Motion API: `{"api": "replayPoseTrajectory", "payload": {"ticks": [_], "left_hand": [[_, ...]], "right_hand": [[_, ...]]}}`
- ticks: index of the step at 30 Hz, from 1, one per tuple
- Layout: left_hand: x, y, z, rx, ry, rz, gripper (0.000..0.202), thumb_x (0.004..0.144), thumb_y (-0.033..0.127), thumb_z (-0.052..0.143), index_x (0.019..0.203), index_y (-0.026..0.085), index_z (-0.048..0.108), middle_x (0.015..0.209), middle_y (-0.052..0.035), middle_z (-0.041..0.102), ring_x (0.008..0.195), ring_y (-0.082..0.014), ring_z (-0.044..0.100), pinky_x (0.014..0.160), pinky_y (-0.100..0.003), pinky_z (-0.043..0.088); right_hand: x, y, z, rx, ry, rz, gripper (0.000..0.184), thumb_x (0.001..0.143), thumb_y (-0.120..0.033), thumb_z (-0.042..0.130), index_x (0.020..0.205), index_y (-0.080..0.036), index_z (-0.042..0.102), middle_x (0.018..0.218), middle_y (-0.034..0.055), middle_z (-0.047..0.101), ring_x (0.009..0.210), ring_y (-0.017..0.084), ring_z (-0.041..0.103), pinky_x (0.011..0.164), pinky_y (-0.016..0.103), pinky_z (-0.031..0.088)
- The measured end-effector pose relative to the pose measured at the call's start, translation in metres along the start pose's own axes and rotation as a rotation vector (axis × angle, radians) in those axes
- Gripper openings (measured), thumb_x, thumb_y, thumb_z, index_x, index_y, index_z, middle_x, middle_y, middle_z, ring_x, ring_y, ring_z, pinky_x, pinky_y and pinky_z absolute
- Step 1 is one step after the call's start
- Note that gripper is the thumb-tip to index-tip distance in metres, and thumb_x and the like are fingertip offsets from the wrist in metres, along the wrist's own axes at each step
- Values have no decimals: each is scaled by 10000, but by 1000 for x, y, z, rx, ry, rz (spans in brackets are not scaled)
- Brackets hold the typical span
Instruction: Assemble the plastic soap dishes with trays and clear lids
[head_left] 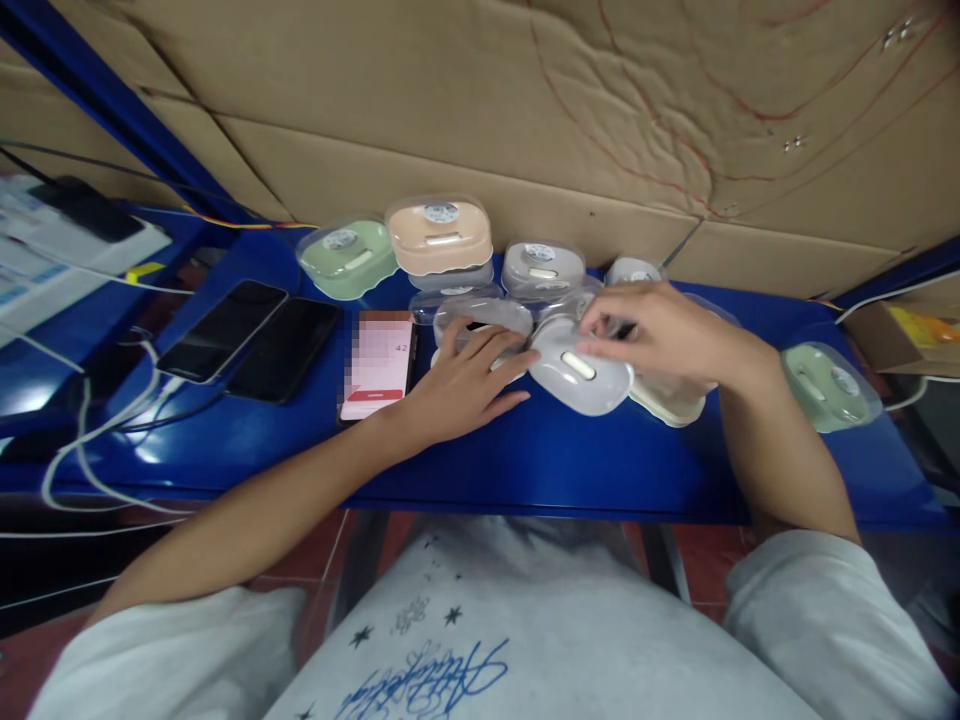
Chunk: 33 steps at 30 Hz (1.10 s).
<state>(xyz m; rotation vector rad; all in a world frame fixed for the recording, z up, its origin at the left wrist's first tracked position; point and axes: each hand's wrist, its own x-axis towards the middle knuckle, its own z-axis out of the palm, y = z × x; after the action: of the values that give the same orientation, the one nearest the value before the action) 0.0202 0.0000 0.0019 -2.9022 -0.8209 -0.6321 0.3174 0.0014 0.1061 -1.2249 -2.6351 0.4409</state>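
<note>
My left hand [480, 372] rests with fingers spread on a clear-lidded box [480, 318] on the blue table. It holds nothing. My right hand [656, 330] is bent over the upper right of a grey box [581, 375] with a pale oval grip on top. Its thumb and fingers are pinched together, and blur hides what is between them. A cream-based box [679, 405] lies partly covered under my right hand. Behind the hands stand a peach box [439, 240], a green box [349, 260] and a grey box [544, 270], each with a round sticker on its clear cover.
A phone with a lit screen [379, 365] lies left of my left hand. Two dark phones [221, 330] and white cables [67, 450] are further left. Another green box [829, 388] sits by the right end. Cardboard [450, 120] lines the back of the blue table [540, 470].
</note>
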Motion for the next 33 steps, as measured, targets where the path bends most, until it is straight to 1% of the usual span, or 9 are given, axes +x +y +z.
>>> {"api": "replayPoseTrajectory", "payload": {"ticks": [4, 7, 12, 17, 22, 25, 27, 30, 33], "left_hand": [[-1, 2, 1, -11, 46, 32, 357, 1061, 442, 663, 1347, 230, 690, 1493, -196, 634, 1415, -395, 580, 1253, -686, 318], [-3, 6, -3, -65, 35, 142, 402, 1016, 438, 740, 1365, 249, 680, 1575, -192, 568, 1464, -390, 538, 1282, -672, 301], [-6, 25, -4, -106, 5, 321, 290, 1051, 346, 678, 1316, 228, 691, 1612, -149, 559, 1449, -317, 556, 1277, -542, 356], [-2, 40, 6, -143, -74, 341, 232, 1083, 368, 637, 1239, 211, 707, 1412, -103, 717, 1310, -283, 648, 1159, -452, 426], [-1, 34, 3, -344, -89, 207, 253, 1155, 340, 488, 1239, 208, 687, 1227, -74, 796, 1158, -221, 712, 1120, -437, 420], [-2, 29, -1, -271, -64, 206, 219, 1148, 300, 506, 1227, 214, 691, 1248, -73, 799, 1188, -235, 702, 1161, -471, 382], [-4, 29, -1, -149, -14, 225, 199, 1122, 195, 524, 1209, 219, 702, 1302, -68, 786, 1229, -249, 686, 1184, -493, 351], [-6, 29, 1, -29, 72, 242, 244, 1072, 89, 553, 1206, 218, 710, 1320, -63, 774, 1239, -256, 672, 1171, -491, 359], [-7, 30, 1, -14, 131, 274, 251, 1057, 85, 582, 1233, 220, 700, 1280, -60, 772, 1190, -239, 670, 1132, -460, 389]], "right_hand": [[-7, -26, 30, -192, -26, -21, 383, 983, -506, 752, 1279, -268, 700, 1240, 117, 707, 1077, 343, 713, 884, 479, 596], [-16, -32, 54, -181, 9, -38, 329, 1055, -371, 647, 1370, -279, 651, 1314, 139, 682, 1188, 349, 699, 954, 514, 618], [-40, -19, 75, 96, 70, -68, 423, 1114, -242, 420, 1494, -350, 574, 1439, 68, 697, 1355, 270, 671, 1100, 503, 603], [-47, 2, 80, -6, 245, -45, 519, 1057, -129, 411, 1504, -331, 582, 1477, 79, 692, 1385, 297, 646, 1142, 575, 530], [-39, 15, 88, -133, 268, 48, 525, 1093, -278, 482, 1611, -363, 488, 1622, 104, 566, 1508, 349, 522, 1197, 627, 444], [-37, 21, 90, -206, 273, 94, 587, 1088, -338, 528, 1665, -360, 418, 1698, 128, 460, 1565, 375, 436, 1210, 634, 410], [-38, 26, 88, -235, 275, 121, 628, 1074, -331, 561, 1681, -348, 399, 1647, 146, 510, 1508, 386, 484, 1179, 614, 422], [-40, 32, 81, -268, 280, 118, 554, 1049, -360, 640, 1594, -341, 541, 1448, 135, 655, 1336, 378, 596, 1118, 575, 430], [-41, 33, 75, -270, 325, 89, 390, 1059, -437, 654, 1426, -310, 693, 1284, 103, 728, 1199, 331, 665, 1060, 515, 435]]}}
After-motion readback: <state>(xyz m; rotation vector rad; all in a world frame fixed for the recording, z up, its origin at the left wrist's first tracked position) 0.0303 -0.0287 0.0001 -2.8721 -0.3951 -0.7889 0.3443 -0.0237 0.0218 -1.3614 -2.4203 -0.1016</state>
